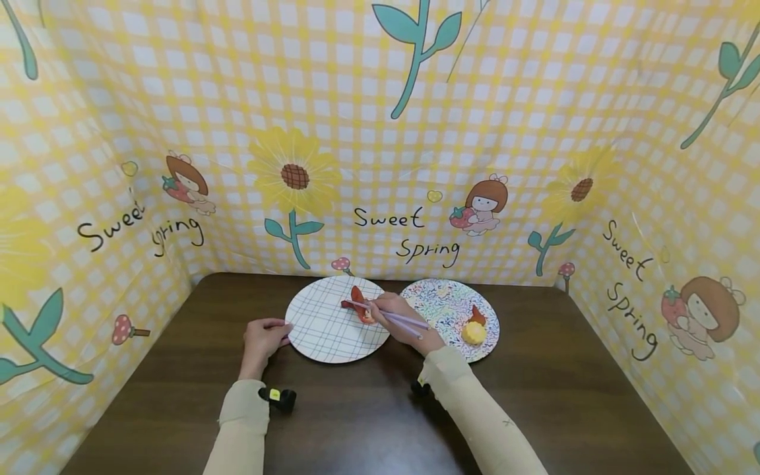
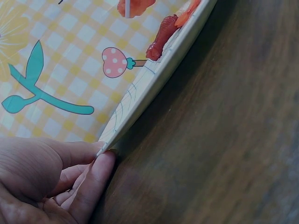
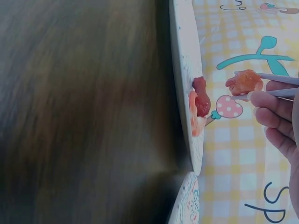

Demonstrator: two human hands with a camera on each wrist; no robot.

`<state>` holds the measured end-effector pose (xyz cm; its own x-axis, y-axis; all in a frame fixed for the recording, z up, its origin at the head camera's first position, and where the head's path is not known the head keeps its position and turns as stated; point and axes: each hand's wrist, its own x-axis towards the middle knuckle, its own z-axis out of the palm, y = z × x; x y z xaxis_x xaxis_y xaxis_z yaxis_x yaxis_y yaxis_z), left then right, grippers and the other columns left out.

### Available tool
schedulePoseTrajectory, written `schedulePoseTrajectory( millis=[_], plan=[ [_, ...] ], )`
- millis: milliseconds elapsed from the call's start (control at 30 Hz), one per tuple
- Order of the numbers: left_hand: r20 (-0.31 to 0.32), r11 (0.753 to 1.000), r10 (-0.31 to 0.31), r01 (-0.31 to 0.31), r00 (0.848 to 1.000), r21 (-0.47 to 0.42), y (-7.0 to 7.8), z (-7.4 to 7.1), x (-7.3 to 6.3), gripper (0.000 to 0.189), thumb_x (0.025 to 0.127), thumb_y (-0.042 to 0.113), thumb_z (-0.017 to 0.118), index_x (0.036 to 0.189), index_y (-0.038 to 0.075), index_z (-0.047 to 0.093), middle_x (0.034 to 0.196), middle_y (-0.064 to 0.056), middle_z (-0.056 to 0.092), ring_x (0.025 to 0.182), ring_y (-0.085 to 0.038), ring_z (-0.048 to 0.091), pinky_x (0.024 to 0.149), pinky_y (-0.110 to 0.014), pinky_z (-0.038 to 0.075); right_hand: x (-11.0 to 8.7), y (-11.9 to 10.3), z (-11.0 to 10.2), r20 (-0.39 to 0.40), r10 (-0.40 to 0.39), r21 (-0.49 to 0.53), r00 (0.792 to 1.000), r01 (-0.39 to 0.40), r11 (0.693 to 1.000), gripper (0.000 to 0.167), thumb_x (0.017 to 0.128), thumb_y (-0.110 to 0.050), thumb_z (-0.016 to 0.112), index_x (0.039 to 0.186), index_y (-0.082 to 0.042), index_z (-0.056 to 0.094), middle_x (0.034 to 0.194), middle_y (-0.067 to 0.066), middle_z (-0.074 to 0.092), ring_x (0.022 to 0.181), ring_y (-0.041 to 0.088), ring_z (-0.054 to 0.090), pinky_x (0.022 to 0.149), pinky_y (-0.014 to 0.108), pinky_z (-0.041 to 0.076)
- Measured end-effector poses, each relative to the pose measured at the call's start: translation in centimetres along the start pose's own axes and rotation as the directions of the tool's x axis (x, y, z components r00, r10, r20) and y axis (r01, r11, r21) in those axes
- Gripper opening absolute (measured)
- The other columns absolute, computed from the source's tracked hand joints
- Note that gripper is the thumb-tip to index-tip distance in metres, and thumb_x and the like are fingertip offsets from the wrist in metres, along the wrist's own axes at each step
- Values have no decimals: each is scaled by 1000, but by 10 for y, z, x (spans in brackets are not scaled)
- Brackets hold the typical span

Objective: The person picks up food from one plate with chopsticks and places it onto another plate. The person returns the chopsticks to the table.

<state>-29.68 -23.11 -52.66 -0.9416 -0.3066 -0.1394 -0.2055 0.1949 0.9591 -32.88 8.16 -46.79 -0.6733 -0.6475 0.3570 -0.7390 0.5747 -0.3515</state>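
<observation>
My left hand (image 1: 264,340) pinches the left rim of a white plate with a blue grid (image 1: 323,336) between thumb and fingers. My right hand (image 1: 400,320) holds a pair of pale purple chopsticks (image 1: 410,323) over this plate's right side. Between the chopstick tips, the right wrist view shows an orange-red, glossy piece of food (image 3: 247,83), held up apart from the plate. On the grid plate lie a dark red, sausage-like piece (image 3: 201,97) and an orange-and-white piece (image 3: 195,119) that looks like shrimp. The right hand partly covers the plate's right edge in the head view.
Right of the grid plate stands a colourfully speckled plate (image 1: 430,290), bearing a round yellow piece (image 1: 473,333) and a reddish-brown piece (image 1: 477,315). Both plates are on a dark wooden table (image 1: 350,422). A yellow checked cloth (image 1: 320,79) encloses the back and sides.
</observation>
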Motion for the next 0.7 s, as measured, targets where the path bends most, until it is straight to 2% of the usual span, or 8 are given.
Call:
schedulePoseTrajectory(
  millis=[100,167,267,333,467,567,700],
  plan=[
    [-7,1000,-3,3,1000,3,-1,1,0,37,93,6,73,120,-16,64,106,-26,71,72,-7,68,63,-19,61,2,0,4,-1,-8,13,1000,8,1000,41,110,-21,45,84,-8,73,75,2,66,71,15,54,70,29,48],
    [-10,1000,-2,2,1000,2,-1,2,0,36,93,6,73,120,-16,64,105,-25,71,72,-7,68,63,-19,61,3,1,7,-23,-51,5,998,51,999,37,109,-18,46,86,-9,73,76,3,66,72,15,55,70,30,49],
    [-11,1000,-2,2,1000,0,0,2,-1,36,92,5,73,120,-16,64,103,-24,72,72,-8,68,62,-19,61,5,4,13,-71,-130,-53,989,127,991,35,107,-14,48,84,-8,73,74,1,62,70,16,56,69,30,51],
    [-10,1000,0,0,1000,-1,0,2,-1,36,92,5,73,119,-16,64,102,-23,72,71,-8,68,62,-19,61,5,6,17,-93,-159,-87,983,151,985,32,106,-13,49,85,-7,73,74,0,63,70,16,58,69,31,52],
    [-12,1000,-5,5,1000,7,-2,1,-1,36,92,6,73,120,-16,64,104,-25,72,72,-7,67,63,-19,61,7,5,20,-121,-206,-123,971,191,974,30,104,-12,52,77,-11,66,70,0,61,66,17,57,66,30,51],
    [-13,1000,-6,6,1000,10,-2,0,-1,37,93,7,73,121,-15,64,107,-26,71,72,-7,68,63,-20,61,8,4,22,-136,-230,-125,964,213,969,31,103,-12,55,73,-13,63,68,-1,60,65,16,56,65,29,51],
    [-4,1000,-3,3,1000,3,-1,0,0,37,92,7,73,121,-15,64,107,-26,71,73,-8,69,63,-20,61,12,1,23,-131,-230,-99,964,218,971,29,104,-12,55,80,-7,72,72,0,64,68,17,58,69,30,53]
  ],
)
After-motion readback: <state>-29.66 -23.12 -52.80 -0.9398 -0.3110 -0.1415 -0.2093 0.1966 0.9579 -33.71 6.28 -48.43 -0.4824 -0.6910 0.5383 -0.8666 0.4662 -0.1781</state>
